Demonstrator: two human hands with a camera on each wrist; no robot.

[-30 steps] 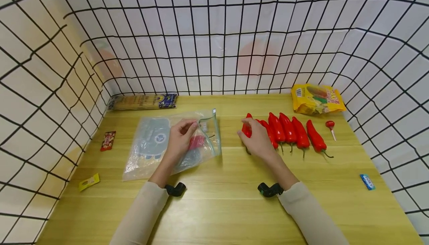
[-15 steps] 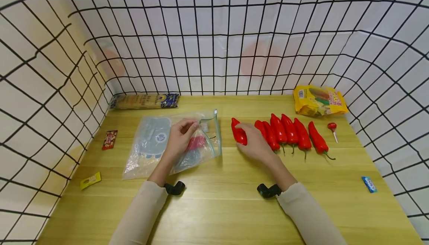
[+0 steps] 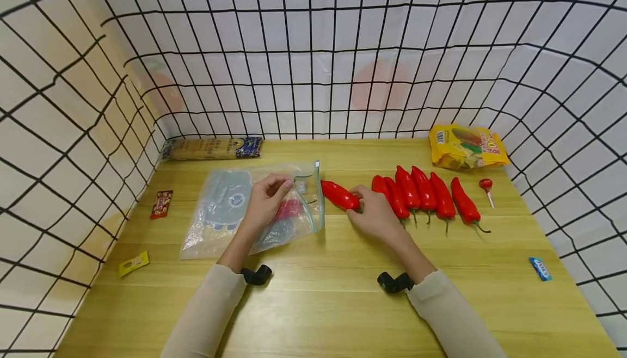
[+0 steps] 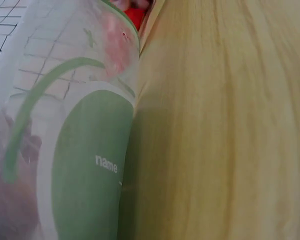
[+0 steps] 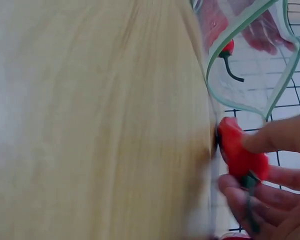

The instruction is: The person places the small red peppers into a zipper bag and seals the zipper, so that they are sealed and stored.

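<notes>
Toward the green-rimmed clear plastic bag that my left hand pinches has swung a tapered, glossy red pepper, gripped in my right hand; its tip, beside the mouth, could snag if that sags.

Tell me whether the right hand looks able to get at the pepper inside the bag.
Probably not straight away: the bag, held by the left hand, gapes toward the right hand and leaves a way to the pepper inside, but that hand holds another red pepper near the opening.
</notes>
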